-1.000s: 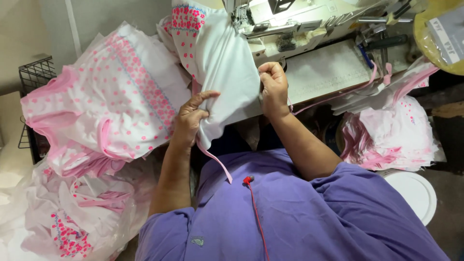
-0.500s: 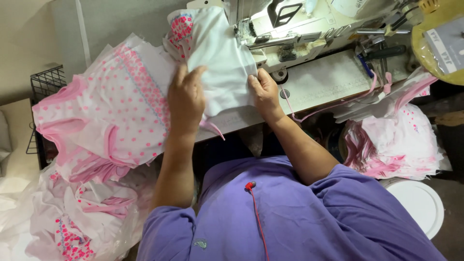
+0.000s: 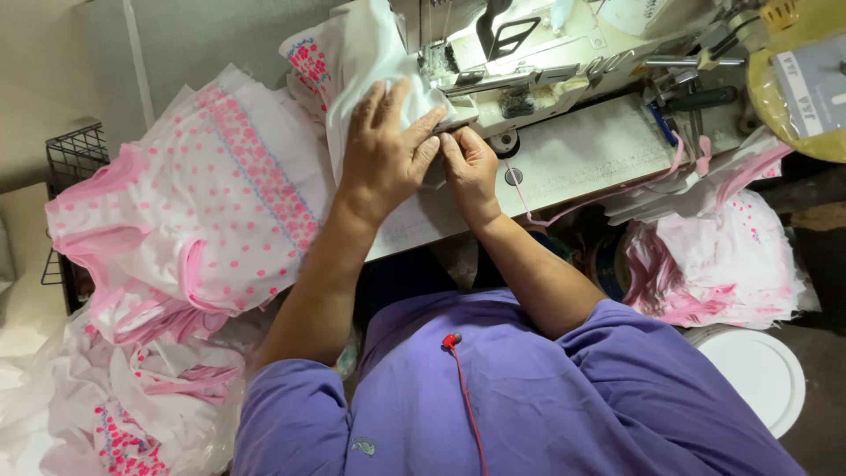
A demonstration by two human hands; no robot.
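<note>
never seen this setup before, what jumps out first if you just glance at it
Both hands meet at the centre: the left hand lies flat on white fabric while the right hand pinches its edge beside the sewing machine. To the left sits a heap of pink-dotted garments; another pile lies at right.

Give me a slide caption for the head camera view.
Both hands, left hand and right hand, press white fabric at a sewing machine.

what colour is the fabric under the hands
White fabric, pink-flowered at its far edge; head view.
</note>
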